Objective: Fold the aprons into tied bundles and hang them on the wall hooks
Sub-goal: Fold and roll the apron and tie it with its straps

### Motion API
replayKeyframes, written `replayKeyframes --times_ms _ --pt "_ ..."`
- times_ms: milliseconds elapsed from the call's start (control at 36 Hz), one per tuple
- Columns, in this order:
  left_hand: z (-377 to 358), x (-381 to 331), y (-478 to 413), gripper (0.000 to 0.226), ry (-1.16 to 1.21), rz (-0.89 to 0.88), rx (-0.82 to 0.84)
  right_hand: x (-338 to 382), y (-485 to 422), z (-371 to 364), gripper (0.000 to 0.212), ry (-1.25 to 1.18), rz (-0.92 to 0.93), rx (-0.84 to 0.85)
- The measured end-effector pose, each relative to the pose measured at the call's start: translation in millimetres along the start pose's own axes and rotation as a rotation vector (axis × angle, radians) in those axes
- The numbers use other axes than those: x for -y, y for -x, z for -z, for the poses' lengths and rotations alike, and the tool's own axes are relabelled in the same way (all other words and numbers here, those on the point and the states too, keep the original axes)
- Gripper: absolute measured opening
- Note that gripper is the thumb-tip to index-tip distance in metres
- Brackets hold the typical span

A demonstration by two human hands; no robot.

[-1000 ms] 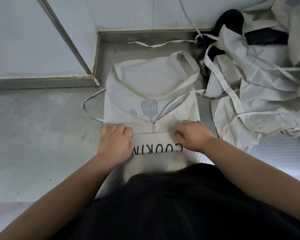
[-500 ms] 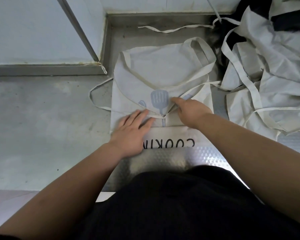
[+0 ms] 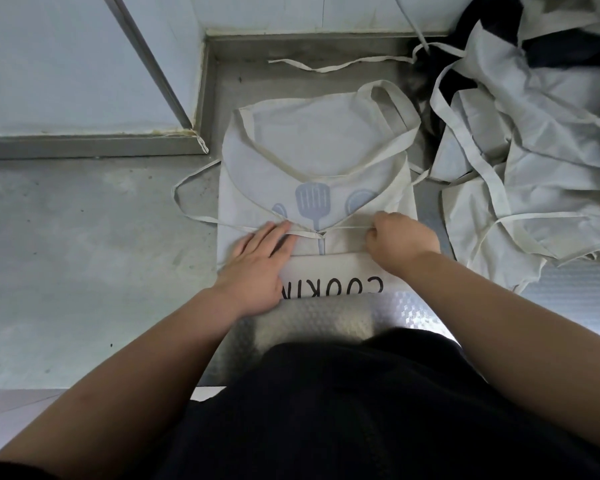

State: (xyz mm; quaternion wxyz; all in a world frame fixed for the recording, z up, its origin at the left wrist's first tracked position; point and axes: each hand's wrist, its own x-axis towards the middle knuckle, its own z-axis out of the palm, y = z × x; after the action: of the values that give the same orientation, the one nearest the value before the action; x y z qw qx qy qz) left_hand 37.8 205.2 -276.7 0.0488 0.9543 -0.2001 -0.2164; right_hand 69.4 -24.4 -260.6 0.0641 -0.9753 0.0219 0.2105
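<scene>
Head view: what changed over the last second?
Both hands left the near fold of the apron. The left hand went flat, with its fingers now pressing the waist tie left of the spatula print. The right hand reached to the centre, then drew back to the right, pinching the tie and pulling it taut. Unchanged: the apron lies folded where it was, and the pile of aprons is untouched.

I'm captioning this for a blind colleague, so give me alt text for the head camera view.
A person's left hand presses flat on a folded cream apron on a grey counter, while the right hand pinches its tie. A pile of loose aprons lies to the right.
</scene>
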Motion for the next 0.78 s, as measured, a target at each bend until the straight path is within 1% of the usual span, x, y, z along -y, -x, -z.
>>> replayKeyframes --times_ms 56,139,194,250,306,333,389,444,472,583,722,778 --pt "0 0 0 0.078 0.002 0.013 0.007 -7 3 -3 0.030 -0.031 -0.107 -0.014" --pt "-1 -2 1 0.079 0.009 0.029 0.006 -19 10 -2 0.041 -0.070 -0.291 0.019" --pt "-1 -3 1 0.078 0.012 0.040 -0.003 -23 13 -2 0.051 -0.067 -0.343 0.015" --pt "0 -5 1 0.077 0.007 0.045 -0.003 -21 19 -1 0.057 -0.008 -0.306 -0.063" --pt "1 -5 0 0.076 -0.006 0.053 -0.003 -14 21 1 0.054 0.048 -0.196 -0.157" --pt "2 -6 0 0.075 -0.014 0.058 -0.006 -9 22 2 0.051 0.056 -0.123 -0.167" --pt "3 -4 1 0.070 -0.027 0.078 -0.024 -2 20 -1 0.046 0.041 0.043 -0.076" --pt "4 1 3 0.068 0.006 0.133 -0.059 -1 19 -8 0.048 0.012 0.125 0.042" --pt "4 5 5 0.067 0.035 0.179 -0.080 -2 18 -10 0.048 -0.003 0.127 0.061" --pt "4 33 18 0.053 0.115 0.370 -0.138 -4 15 -9 0.048 0.016 0.116 0.025" --pt "-1 61 34 0.042 0.232 0.635 -0.251 -3 14 -8 0.047 0.028 0.118 0.060" --pt "0 55 32 0.036 0.317 0.726 -0.372 -5 14 -7 0.048 0.029 0.119 0.065"
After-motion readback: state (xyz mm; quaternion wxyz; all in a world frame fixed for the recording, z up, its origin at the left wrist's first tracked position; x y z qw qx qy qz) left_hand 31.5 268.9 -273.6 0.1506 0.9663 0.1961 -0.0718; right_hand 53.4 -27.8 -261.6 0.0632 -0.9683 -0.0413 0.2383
